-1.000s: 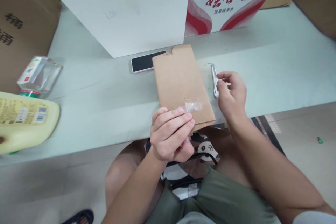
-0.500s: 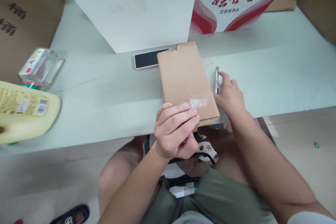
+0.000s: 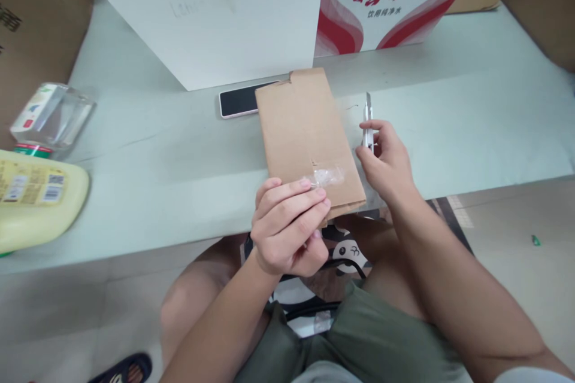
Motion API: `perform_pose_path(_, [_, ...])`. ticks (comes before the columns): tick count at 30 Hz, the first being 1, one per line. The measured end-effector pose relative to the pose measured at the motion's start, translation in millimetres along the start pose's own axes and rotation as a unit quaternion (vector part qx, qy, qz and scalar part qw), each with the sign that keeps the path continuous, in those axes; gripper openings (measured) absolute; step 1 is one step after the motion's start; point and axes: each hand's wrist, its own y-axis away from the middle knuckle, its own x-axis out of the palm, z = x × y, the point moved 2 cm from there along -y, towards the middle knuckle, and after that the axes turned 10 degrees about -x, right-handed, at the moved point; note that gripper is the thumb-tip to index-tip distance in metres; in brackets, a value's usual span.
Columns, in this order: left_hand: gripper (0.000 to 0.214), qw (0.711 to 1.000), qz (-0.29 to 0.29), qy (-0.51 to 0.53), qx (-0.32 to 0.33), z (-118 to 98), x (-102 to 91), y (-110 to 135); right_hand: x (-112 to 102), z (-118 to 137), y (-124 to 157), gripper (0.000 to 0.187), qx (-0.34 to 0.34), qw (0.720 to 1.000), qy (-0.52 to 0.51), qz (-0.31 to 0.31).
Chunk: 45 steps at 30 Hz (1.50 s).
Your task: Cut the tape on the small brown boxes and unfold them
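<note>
Cardboard is sitting pinched in the left hand, a cutter in the right hand's bent fingers, a “饮用纯净水” box beyond.

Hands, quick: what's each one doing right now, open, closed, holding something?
Left hand: closed on the near edge of the folded cardboard.
Right hand: closed, holding a knife with its blade out.
</note>
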Motion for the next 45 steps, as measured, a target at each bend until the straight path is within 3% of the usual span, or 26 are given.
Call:
perform_pose_path(4, [0.034, 1.0, -0.005, 0.0, 0.002, 0, -0.1, 0, 2, 3, 7, 0.031, -0.07, 0.987, -0.141, -0.033])
perform_pose_path(9, [0.034, 1.0, -0.002, 0.006, 0.0, 1, 0.2, 0, 2, -2, 13, 0.038, -0.169, 0.957, -0.227, -0.061])
perform_pose_path(23, [0.033, 1.0, -0.01, -0.001, -0.01, 1, 0.4, 1, 1, 4, 12, 0.019, -0.231, 0.917, -0.263, -0.191])
perform_pose_path(25, [0.032, 1.0, -0.008, -0.009, -0.006, 1, 0.6, 1, -2, 10, 16, 0.019, -0.268, 0.912, -0.237, -0.203])
perform_pose_path(28, [0.031, 1.0, -0.01, -0.016, -0.001, 1, 1.3, 1, -9, 26, 30, 0.022, -0.392, 0.879, -0.153, -0.224])
perform_pose_path(31, [0.031, 1.0, -0.021, -0.009, -0.009, 0, 2.0, 1, -17, 48, 49, 0.02, -0.497, 0.842, -0.114, -0.175])
perform_pose_path(33, [0.03, 1.0, -0.023, -0.002, -0.012, 0, 2.4, 2, -22, 62, 59, 0.013, -0.516, 0.844, -0.108, -0.1])
perform_pose_path(37, [0.032, 1.0, -0.014, 0.002, -0.01, 0, 2.5, 2, -30, 73, 67, 0.014, -0.474, 0.877, -0.081, -0.009])
perform_pose_path(41, [0.035, 1.0, -0.019, 0.003, -0.005, 1, 2.3, 2, -28, 70, 68, 0.01, -0.464, 0.878, -0.112, 0.017])
perform_pose_path(45, [0.034, 0.999, -0.031, -0.001, -0.007, 2, 2.9, 3, -21, 70, 69, 0.012, -0.449, 0.884, -0.134, 0.003])
